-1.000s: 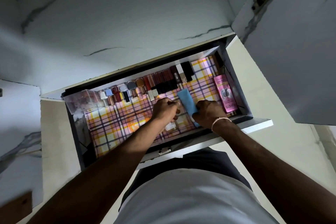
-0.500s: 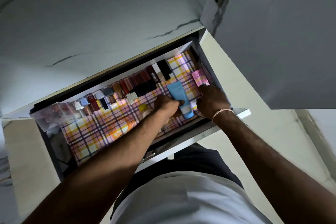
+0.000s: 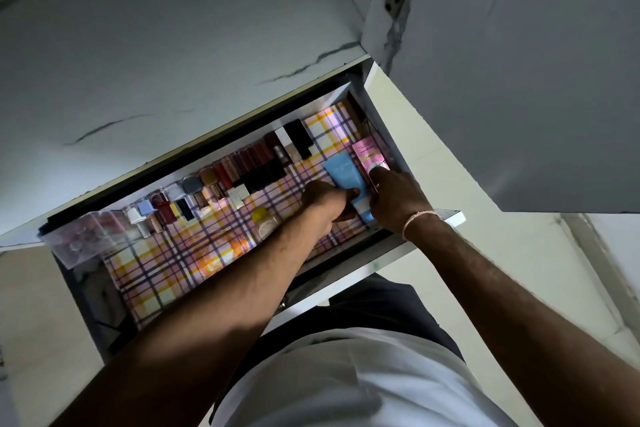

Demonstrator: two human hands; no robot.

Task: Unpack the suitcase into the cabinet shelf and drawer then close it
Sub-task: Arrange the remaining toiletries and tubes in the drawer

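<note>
- Since the earlier frame, blue tube (image 3: 347, 177) is shifted toward 2 o'clock, beside pink tube (image 3: 370, 157).
- Blue tube is pinched by left hand (image 3: 323, 199); pink tube is pressed by right hand (image 3: 394, 198).
- Drawer (image 3: 415, 236) arranging is judged nearly done.

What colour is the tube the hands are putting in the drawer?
Light blue tube with a white cap, seen from the head camera.

pink-yellow plaid drawer liner (image 3: 173, 267), blue tube (image 3: 344, 173), pink box (image 3: 369, 156), yellow-capped jar (image 3: 265, 220), white shirt (image 3: 346, 381)

A home: marbled cabinet door (image 3: 536, 80), lined drawer (image 3: 446, 217) of cosmetics (image 3: 242, 170).
</note>
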